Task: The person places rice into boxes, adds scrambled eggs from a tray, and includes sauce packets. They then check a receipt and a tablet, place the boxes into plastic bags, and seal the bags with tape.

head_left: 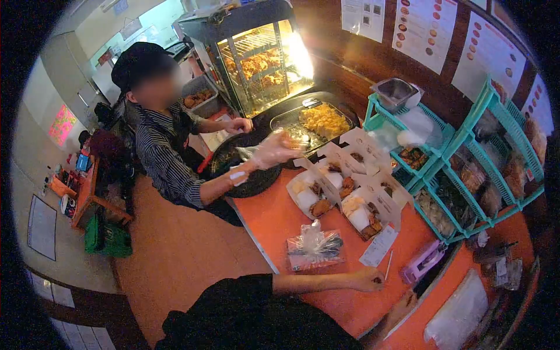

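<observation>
My left hand (368,279) rests low over the orange counter, its fingers curled together. A thin white stick (389,263), pen-like, has its lower end at those fingertips. Near the counter's edge, a dim shape that looks like my right hand (408,301) shows; its fingers are too dark to make out. Just above my left hand lies a printed paper slip (379,246). Left of the slip is a knotted clear plastic bag (315,248) with packed items inside. Open white food boxes (363,217) hold rice, fried pieces and a yellow portion.
A co-worker (169,140) stands across the counter, a gloved hand (277,149) over the boxes. Behind are a tray of yellow food (326,119) and a lit warming cabinet (256,67). Teal baskets (461,169) and a purple tape dispenser (423,262) stand to the right.
</observation>
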Available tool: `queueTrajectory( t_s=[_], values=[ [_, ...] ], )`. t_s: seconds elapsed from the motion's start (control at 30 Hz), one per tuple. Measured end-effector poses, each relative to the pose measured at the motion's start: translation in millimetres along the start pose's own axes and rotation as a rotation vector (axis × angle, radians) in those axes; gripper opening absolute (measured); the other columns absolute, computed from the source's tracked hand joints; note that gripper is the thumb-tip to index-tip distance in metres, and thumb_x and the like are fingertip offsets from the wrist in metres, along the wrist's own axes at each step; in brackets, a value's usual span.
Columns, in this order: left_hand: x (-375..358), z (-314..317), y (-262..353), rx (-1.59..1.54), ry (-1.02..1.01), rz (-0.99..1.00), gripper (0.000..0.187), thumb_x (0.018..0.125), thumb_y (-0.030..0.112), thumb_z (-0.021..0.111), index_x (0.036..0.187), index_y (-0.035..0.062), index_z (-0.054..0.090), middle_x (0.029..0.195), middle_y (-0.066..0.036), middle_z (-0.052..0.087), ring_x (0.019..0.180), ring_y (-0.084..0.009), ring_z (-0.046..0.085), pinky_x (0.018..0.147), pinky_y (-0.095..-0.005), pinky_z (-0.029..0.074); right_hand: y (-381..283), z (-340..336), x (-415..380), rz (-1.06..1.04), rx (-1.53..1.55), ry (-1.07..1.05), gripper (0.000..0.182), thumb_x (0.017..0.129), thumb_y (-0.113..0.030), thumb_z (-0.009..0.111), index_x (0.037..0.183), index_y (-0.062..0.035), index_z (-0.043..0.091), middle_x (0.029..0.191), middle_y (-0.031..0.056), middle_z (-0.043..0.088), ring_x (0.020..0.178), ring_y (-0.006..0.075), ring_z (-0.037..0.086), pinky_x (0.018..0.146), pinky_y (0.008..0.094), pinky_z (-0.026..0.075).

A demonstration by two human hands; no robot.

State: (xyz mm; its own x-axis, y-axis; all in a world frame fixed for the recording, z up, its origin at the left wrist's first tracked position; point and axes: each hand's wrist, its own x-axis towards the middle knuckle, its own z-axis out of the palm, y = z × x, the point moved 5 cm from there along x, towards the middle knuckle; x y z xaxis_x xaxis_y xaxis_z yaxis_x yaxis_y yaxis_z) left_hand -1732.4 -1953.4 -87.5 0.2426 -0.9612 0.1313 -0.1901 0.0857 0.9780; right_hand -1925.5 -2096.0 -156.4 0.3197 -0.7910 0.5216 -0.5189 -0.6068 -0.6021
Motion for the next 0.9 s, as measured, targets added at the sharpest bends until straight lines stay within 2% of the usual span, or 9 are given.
queueTrajectory(
  t_s=[0.03, 0.1, 0.27, 0.33, 0.4, 0.5, 0.6, 0.77, 0.9],
  values=[
    [8, 10, -18, -0.002, -0.007, 0.002, 0.023, 0.08, 0.022, 0.061, 0.072, 0.0003, 0.061, 0.068, -0.015, 0.062, 0.062, -0.0269, 0.059, 0.056, -0.0414, 0.044, -8, -4, -23, 0.12, 0.06, -0.024, 0.03, 0.093, -0.023, 0.051, 0.085, 0.0048, 0.06, 0.08, 0.0142, 0.061, 0.073, 0.0239, 0.055, 0.074, 0.0342, 0.045],
    [21, 38, -75, 0.199, -0.231, -0.436, 0.028, 0.089, 0.03, 0.054, 0.091, 0.0042, 0.065, 0.084, -0.009, 0.066, 0.07, -0.0185, 0.058, 0.062, -0.0359, 0.046, -8, -8, -53, 0.248, 0.104, -0.035, 0.03, 0.093, -0.022, 0.052, 0.086, 0.0062, 0.06, 0.081, 0.0145, 0.062, 0.075, 0.0235, 0.056, 0.073, 0.0339, 0.045],
    [67, 89, -150, 0.244, -0.144, -0.26, 0.037, 0.088, 0.039, 0.054, 0.083, 0.0046, 0.066, 0.076, -0.011, 0.065, 0.067, -0.0206, 0.059, 0.058, -0.0387, 0.045, 33, 27, -98, 0.6, 0.777, -0.059, 0.022, 0.09, -0.017, 0.057, 0.077, 0.0006, 0.059, 0.069, 0.005, 0.06, 0.063, 0.0164, 0.053, 0.057, 0.029, 0.044],
    [91, 107, -179, 0.252, -0.057, -0.193, 0.041, 0.087, 0.043, 0.053, 0.079, 0.0048, 0.066, 0.073, -0.012, 0.064, 0.065, -0.0215, 0.059, 0.056, -0.0399, 0.044, 7, 16, -91, 0.434, 0.553, -0.067, 0.02, 0.09, -0.017, 0.058, 0.075, -0.0032, 0.057, 0.063, 0.0012, 0.055, 0.056, 0.0121, 0.049, 0.051, 0.0251, 0.04],
    [110, 124, -204, 0.174, -0.001, -0.198, 0.045, 0.087, 0.047, 0.053, 0.076, 0.0049, 0.067, 0.069, -0.012, 0.064, 0.064, -0.0224, 0.06, 0.055, -0.041, 0.044, 7, 13, -96, 0.634, 0.638, -0.101, 0.02, 0.092, -0.017, 0.058, 0.078, -0.0029, 0.056, 0.063, 0.0016, 0.054, 0.056, 0.0095, 0.049, 0.05, 0.0237, 0.039],
    [115, 116, -172, -0.211, 0.029, -0.415, 0.047, 0.088, 0.05, 0.055, 0.088, 0.0056, 0.071, 0.082, -0.009, 0.07, 0.079, -0.0171, 0.065, 0.066, -0.0348, 0.052, -7, 2, -91, 0.634, 0.57, -0.021, 0.02, 0.093, -0.017, 0.056, 0.079, -0.0024, 0.056, 0.062, 0.0017, 0.052, 0.055, 0.0096, 0.048, 0.05, 0.0246, 0.037],
    [117, 120, -153, -0.429, 0.044, -0.285, 0.042, 0.085, 0.047, 0.061, 0.09, 0.0068, 0.073, 0.087, -0.007, 0.071, 0.083, -0.0143, 0.066, 0.076, -0.0311, 0.052, -19, -2, -82, 0.645, 0.355, -0.206, 0.022, 0.094, -0.018, 0.054, 0.079, -0.002, 0.056, 0.064, 0.0033, 0.053, 0.056, 0.0106, 0.048, 0.05, 0.026, 0.038],
    [115, 107, -141, 0.073, 0.087, -0.146, 0.022, 0.081, 0.022, 0.069, 0.092, 0.0033, 0.07, 0.088, -0.009, 0.07, 0.078, -0.0201, 0.065, 0.071, -0.0347, 0.051, 4, 16, -97, 0.445, 0.366, -0.113, 0.022, 0.092, -0.016, 0.055, 0.08, 0.0034, 0.054, 0.064, 0.0048, 0.049, 0.057, 0.0142, 0.044, 0.052, 0.0307, 0.039],
    [104, 121, -149, 0.187, 0.02, -0.216, 0.019, 0.08, 0.019, 0.07, 0.091, 0.0031, 0.07, 0.089, -0.009, 0.07, 0.079, -0.0212, 0.065, 0.071, -0.0352, 0.051, 2, 12, -82, 0.445, 0.373, -0.146, 0.024, 0.09, -0.016, 0.056, 0.08, 0.0055, 0.052, 0.065, 0.0059, 0.049, 0.06, 0.0161, 0.044, 0.054, 0.0334, 0.039]
  ],
)
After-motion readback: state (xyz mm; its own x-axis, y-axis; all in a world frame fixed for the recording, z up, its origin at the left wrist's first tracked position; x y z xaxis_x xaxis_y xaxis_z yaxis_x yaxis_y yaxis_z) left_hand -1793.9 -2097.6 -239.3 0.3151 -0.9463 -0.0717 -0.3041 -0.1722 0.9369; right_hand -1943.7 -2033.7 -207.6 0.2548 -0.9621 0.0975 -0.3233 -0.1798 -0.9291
